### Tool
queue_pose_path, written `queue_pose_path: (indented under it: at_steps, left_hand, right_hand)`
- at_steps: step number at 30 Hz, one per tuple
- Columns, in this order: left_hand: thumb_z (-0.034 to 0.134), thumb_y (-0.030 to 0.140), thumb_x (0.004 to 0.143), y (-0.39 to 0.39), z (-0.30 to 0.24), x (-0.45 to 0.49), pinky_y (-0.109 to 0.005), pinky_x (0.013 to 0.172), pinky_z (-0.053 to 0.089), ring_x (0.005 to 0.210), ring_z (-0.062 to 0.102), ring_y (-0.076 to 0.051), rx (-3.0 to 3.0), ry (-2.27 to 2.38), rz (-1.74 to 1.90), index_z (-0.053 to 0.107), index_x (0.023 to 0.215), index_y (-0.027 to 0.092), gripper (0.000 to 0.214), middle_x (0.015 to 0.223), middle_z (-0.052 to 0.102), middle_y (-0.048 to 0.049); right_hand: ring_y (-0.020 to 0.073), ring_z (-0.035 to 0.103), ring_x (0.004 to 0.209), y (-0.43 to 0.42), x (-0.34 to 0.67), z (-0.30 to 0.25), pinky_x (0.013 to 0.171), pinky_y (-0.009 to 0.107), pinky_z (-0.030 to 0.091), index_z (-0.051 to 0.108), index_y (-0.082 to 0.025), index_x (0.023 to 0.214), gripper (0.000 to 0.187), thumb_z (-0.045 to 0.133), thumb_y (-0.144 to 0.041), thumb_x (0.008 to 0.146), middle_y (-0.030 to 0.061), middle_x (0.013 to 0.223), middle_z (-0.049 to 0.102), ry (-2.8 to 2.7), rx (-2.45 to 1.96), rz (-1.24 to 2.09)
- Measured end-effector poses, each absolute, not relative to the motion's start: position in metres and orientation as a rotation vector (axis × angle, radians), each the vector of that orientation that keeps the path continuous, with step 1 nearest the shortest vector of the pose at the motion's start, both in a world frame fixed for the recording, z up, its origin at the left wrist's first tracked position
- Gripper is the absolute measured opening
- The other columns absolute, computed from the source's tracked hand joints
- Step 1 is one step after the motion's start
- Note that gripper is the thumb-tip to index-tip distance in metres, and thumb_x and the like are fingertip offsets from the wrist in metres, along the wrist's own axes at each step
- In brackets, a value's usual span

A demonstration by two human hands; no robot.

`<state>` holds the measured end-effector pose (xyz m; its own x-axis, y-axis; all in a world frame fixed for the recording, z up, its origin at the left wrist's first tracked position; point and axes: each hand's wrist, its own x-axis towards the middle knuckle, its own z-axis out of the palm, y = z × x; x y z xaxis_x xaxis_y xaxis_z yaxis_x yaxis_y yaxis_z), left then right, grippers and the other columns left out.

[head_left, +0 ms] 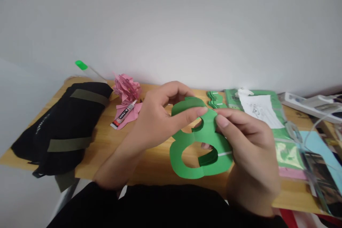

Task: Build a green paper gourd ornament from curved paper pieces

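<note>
Held up above the table is a green paper cutout (177,162), folded in layers, with two rounded holes and a wavy outer edge. My left hand (162,114) grips its upper left part, the thumb lying across the front and the fingers behind. At the upper right edge, my right hand (248,142) pinches the same paper between thumb and forefinger. A short white strip shows on its lower right side. Through the lower hole, a fingertip and further green layers are visible.
A black bag (64,124) lies at left. Behind my left hand are a pink paper flower (127,87) and a B-7000 glue tube (123,114). Small green cutouts (216,99), a sketched white sheet (260,110), a power strip (307,105) and a phone-like dark object (324,181) sit at right.
</note>
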<state>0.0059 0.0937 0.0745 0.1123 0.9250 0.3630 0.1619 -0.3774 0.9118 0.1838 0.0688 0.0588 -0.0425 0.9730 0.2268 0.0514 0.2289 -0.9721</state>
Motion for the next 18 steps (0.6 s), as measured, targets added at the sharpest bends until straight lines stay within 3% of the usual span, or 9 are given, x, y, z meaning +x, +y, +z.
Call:
queue_pose_path:
  at_steps: [12,18]
  left_hand:
    - [0.077,0.026,0.076,0.0923,0.0735,0.0083,-0.019,0.048,0.048,0.058,0.058,-0.009,1.621,1.065,1.328,0.060,0.078,0.021,0.017,0.070,0.062,0.0044]
    - [0.075,0.022,0.076,0.0915,0.0779,0.0085,-0.025,0.053,0.052,0.060,0.059,-0.011,1.658,1.078,1.283,0.061,0.079,0.022,0.014,0.074,0.065,0.0040]
  right_hand:
    - [0.0096,0.054,0.052,0.0671,0.1871,0.0545,0.042,0.020,0.043,0.071,-0.031,0.096,0.014,0.063,-0.024,0.088,-0.0040,0.063,0.061,-1.454,-1.037,1.053]
    - [0.0108,0.054,0.055,0.0688,0.1879,0.0635,0.045,0.022,0.046,0.066,-0.023,0.096,0.012,0.063,-0.021,0.084,-0.0038,0.062,0.056,-1.598,-1.005,1.143]
